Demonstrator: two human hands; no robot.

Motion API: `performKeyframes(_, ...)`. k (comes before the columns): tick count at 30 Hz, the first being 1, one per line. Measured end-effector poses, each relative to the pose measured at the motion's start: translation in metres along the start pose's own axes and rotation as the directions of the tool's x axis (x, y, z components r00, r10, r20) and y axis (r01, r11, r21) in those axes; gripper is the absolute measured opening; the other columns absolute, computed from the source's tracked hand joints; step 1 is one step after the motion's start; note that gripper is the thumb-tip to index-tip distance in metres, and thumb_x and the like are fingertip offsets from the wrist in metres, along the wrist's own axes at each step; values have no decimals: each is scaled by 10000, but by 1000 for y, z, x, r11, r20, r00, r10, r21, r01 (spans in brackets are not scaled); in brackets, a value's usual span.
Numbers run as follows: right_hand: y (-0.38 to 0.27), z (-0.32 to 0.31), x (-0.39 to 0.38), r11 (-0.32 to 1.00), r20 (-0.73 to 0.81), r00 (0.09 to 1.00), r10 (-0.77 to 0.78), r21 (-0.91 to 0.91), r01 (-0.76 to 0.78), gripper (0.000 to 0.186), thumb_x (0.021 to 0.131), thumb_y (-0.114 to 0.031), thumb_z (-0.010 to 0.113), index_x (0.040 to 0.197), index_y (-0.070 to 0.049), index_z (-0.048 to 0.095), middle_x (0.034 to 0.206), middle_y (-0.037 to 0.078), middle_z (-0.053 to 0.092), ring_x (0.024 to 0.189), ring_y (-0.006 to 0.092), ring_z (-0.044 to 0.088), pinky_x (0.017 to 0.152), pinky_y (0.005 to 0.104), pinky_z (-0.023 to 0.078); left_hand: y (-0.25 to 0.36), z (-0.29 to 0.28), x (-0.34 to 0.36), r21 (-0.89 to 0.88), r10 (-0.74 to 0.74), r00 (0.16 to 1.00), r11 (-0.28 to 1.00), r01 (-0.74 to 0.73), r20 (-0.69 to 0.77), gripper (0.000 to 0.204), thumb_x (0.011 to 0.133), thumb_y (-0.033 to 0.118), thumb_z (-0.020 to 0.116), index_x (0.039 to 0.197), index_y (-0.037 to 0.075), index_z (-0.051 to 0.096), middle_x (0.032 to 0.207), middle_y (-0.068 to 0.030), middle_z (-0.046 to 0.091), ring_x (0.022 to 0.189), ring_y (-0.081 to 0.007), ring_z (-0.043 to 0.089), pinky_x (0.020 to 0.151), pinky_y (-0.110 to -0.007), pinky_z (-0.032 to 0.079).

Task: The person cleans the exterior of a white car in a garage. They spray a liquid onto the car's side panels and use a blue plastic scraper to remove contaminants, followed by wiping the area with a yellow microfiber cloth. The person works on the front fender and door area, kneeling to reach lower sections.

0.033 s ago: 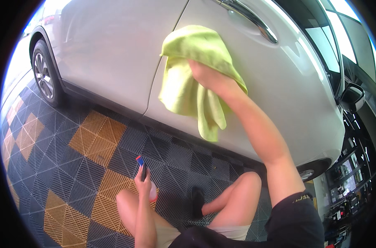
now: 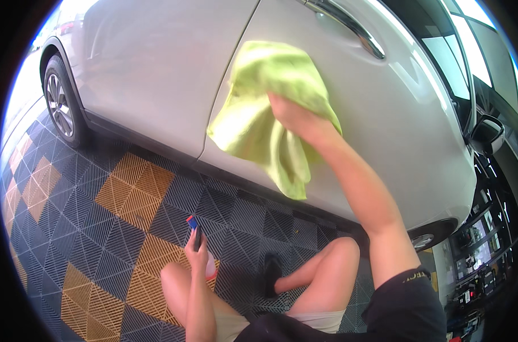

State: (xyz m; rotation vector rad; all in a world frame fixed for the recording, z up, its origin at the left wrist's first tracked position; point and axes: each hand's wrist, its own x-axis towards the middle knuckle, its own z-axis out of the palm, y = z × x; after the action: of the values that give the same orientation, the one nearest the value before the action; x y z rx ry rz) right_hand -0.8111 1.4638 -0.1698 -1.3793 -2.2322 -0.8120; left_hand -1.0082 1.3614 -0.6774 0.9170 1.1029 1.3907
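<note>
My right hand [image 2: 298, 117], slightly blurred, is closed on a yellow-green cloth [image 2: 290, 65] and presses it against the pale front door [image 2: 378, 134] of a car. The cloth's loose folds hang below the wrist, and the fingertips are hidden in it. Low on the left, my left hand [image 2: 197, 251] grips a spray bottle [image 2: 211, 267] by its neck. The bottle has a black, blue and red spray head and a pale body with a reddish bottom, partly covered by the hand. It is held near my left knee, away from the car.
A chrome door handle [image 2: 350, 27] lies above the cloth. The side mirror [image 2: 487, 134] juts out at the right. One wheel [image 2: 60, 100] stands at far left, another [image 2: 427, 236] at lower right. Black and tan ribbed tiles [image 2: 135, 188] cover the floor under my bent legs.
My right hand has shifted slightly right and down on the door. The cloth's upper edge is lower and its left corner is spread further out. The left hand and bottle have barely moved.
</note>
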Motion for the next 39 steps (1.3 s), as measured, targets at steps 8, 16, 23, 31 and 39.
performKeyframes(8, 26, 19, 26, 919, 77, 994, 79, 380, -103, 468, 993, -166, 641, 1450, -73, 606, 1492, 175, 591, 1415, 344, 519, 1173, 411, 446, 17, 9, -24, 43, 186, 982, 982, -186, -14, 361, 1013, 47, 702, 1351, -80, 679, 1217, -97, 737, 939, -101, 646, 845, -253, 525)
performKeyframes(16, 53, 21, -127, 997, 139, 990, 38, 68, -47, 378, 1018, -127, 598, 1393, -86, 634, 1394, 143, 652, 1354, 360, 563, 1168, 466, 442, 25, -21, -4, -182, -37, 996, 983, 21, -85, 297, 1054, 110, 688, 1330, 0, 694, 751, 104, 499, 629, -4, 446, 553, -197, 333)
performKeyframes(23, 65, -46, 2, 977, 200, 965, 170, -161, -138, 320, 1014, -195, 604, 1294, -71, 697, 1328, 148, 686, 1279, 343, 617, 1129, 477, 473, 12, -6, -26, 183, 171, 985, 969, -164, -23, 381, 1010, 16, 698, 1380, -67, 664, 1402, -206, 681, 1189, -169, 643, 1015, -289, 490)
performKeyframes(31, 102, -11, -173, 928, 92, 957, 275, 237, -289, 354, 988, -265, 683, 1286, -76, 699, 1244, 147, 715, 1185, 334, 665, 1061, 449, 534, 4, 1, 1, -306, -115, 993, 947, 103, -21, 134, 1051, 98, 669, 1129, -1, 717, 742, 82, 501, 631, -24, 464, 546, -222, 341)
performKeyframes(39, 218, -187, -101, 800, -616, 513, 598, 422, -426, 489, 1107, -200, 459, 1552, -2, 496, 1479, 152, 616, 1338, 304, 589, 1134, 361, 456, -17, -13, 17, -97, 120, 993, 988, -119, 3, 267, 1009, 36, 690, 1242, -93, 712, 854, 19, 586, 721, -65, 514, 650, -227, 436)
